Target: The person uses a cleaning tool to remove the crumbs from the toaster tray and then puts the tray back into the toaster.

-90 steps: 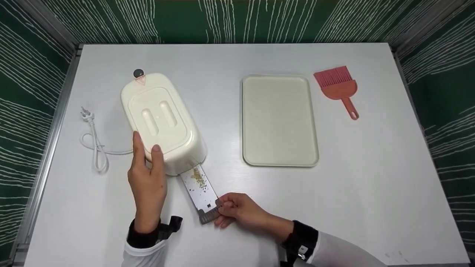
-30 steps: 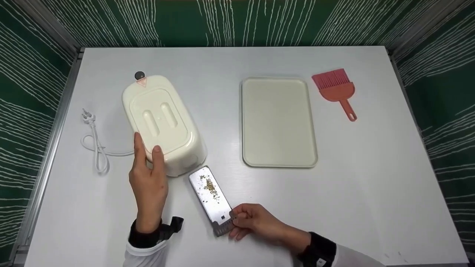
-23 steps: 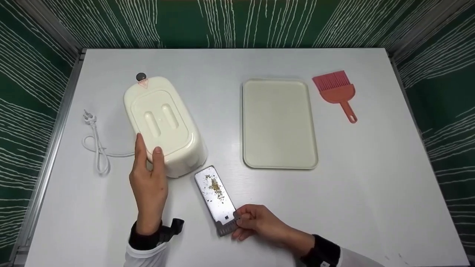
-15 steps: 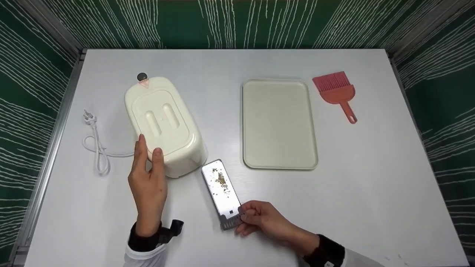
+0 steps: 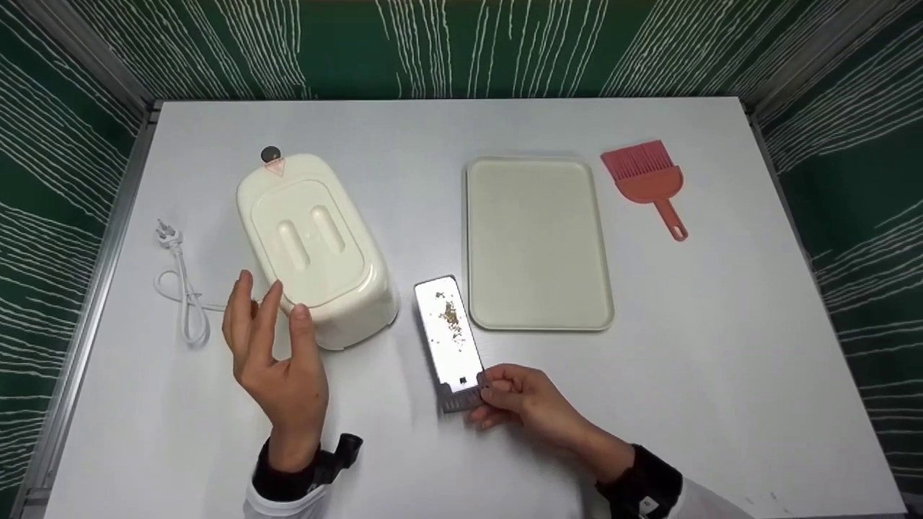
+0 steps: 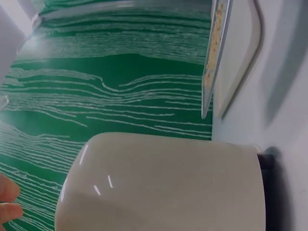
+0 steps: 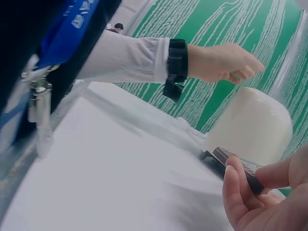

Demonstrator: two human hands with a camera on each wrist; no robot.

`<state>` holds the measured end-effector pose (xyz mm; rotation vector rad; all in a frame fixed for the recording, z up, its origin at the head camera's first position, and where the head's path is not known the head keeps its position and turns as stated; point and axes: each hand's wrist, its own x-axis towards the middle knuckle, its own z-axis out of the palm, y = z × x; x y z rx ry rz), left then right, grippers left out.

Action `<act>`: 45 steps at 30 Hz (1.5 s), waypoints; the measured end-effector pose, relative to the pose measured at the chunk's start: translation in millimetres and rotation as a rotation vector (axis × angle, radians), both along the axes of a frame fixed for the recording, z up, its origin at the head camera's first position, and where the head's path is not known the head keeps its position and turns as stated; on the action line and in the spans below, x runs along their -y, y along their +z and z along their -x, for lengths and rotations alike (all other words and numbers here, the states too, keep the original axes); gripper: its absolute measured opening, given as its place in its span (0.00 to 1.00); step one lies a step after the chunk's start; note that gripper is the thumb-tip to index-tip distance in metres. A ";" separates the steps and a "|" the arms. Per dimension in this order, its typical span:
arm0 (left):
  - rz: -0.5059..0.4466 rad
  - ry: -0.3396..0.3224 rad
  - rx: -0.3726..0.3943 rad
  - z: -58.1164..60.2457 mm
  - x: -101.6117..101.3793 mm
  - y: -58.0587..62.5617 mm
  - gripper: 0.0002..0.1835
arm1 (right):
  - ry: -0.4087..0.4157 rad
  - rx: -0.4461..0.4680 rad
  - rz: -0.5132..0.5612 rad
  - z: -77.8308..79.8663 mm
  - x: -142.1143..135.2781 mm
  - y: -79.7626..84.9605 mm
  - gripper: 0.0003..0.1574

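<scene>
The right hand (image 5: 530, 404) has thumb and fingers pinched together on the dark ridged handle (image 5: 461, 398) of a slim metal crumb tray (image 5: 441, 353), at the corner nearest the palm. From those fingertips the crumb tray runs forward and slightly left, well beyond the hand, held clear of the tabletop. A streak of brown crumbs (image 5: 451, 315) lies toward its far half, away from the grip, and a small dark square mark sits near the handle.

The left hand (image 5: 285, 375), well to the left of the right one, has its fingers spread apart, holding nothing. Just ahead of it and to its right is the cream toaster (image 5: 311, 234), lid uppermost with two long recesses; the right wrist view shows a gap between hand and toaster. A dark round knob (image 5: 271, 154) sticks out at the toaster's end farthest from the left hand.

Straight ahead of the right hand lies a beige rectangular serving tray (image 5: 537, 241), with the crumb tray's far end near its left edge. Farther forward and to the right is a red hand brush (image 5: 652, 187). Left of the left hand's fingertips lies a bundled white power cord (image 5: 191, 310).
</scene>
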<state>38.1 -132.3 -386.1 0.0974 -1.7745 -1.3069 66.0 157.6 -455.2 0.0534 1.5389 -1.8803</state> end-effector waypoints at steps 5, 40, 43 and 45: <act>-0.070 0.009 -0.274 -0.5 -21.1 12.7 0.05 | -0.027 -0.007 -0.013 7.2 -1.9 7.3 0.18; -0.922 -1.026 0.864 -8.7 -95.5 -36.8 0.28 | -0.281 -0.088 0.126 41.5 -14.7 37.4 0.14; -0.983 -1.056 0.868 -8.4 -103.4 -40.7 0.26 | -0.296 -0.088 0.131 42.6 -13.4 38.4 0.17; -1.032 -1.065 0.870 -8.4 -108.0 -43.3 0.26 | -0.303 -0.085 0.134 43.3 -12.3 39.0 0.18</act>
